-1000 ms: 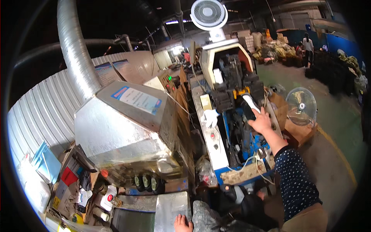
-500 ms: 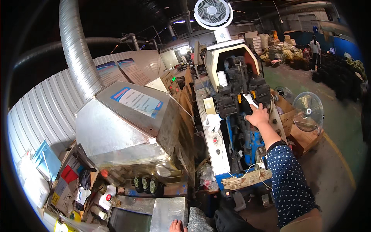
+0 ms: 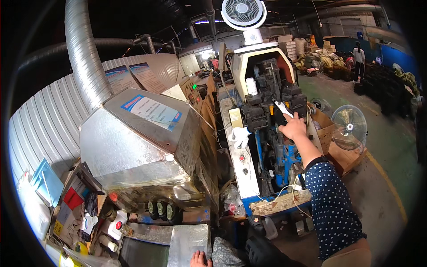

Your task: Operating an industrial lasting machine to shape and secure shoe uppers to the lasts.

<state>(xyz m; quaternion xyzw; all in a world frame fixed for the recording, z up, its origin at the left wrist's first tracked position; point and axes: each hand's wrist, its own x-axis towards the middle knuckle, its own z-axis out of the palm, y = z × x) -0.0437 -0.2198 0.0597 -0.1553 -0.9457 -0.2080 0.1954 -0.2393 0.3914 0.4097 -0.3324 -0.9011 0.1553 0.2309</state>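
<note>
My right hand point(image 3: 294, 128) reaches into a dark, greasy machine point(image 3: 275, 95) with blue parts. Its fingers are stretched apart, and the fingertips touch the near end of a narrow white piece point(image 3: 282, 108) lying among the black clamp parts. What kind of piece it is cannot be made out. Two yellow-orange tabs show beside the white piece. At the lower edge my left hand point(image 3: 200, 259) lies with its fingers flat on a bare metal plate point(image 3: 190, 240); the rest of that hand is cut off by the picture's edge.
Left of the machine stands a sheet-metal hood point(image 3: 126, 138) with a duct point(image 3: 84, 53). A white glove point(image 3: 239, 137) lies on the machine's side ledge, and a white bottle point(image 3: 251, 86) stands inside. A fan point(image 3: 349, 127) is at the right. Far off stands a person point(image 3: 358, 60).
The whole view has shifted slightly, moving things a little left and up. My right hand stays at the white piece and my left hand stays on the plate.
</note>
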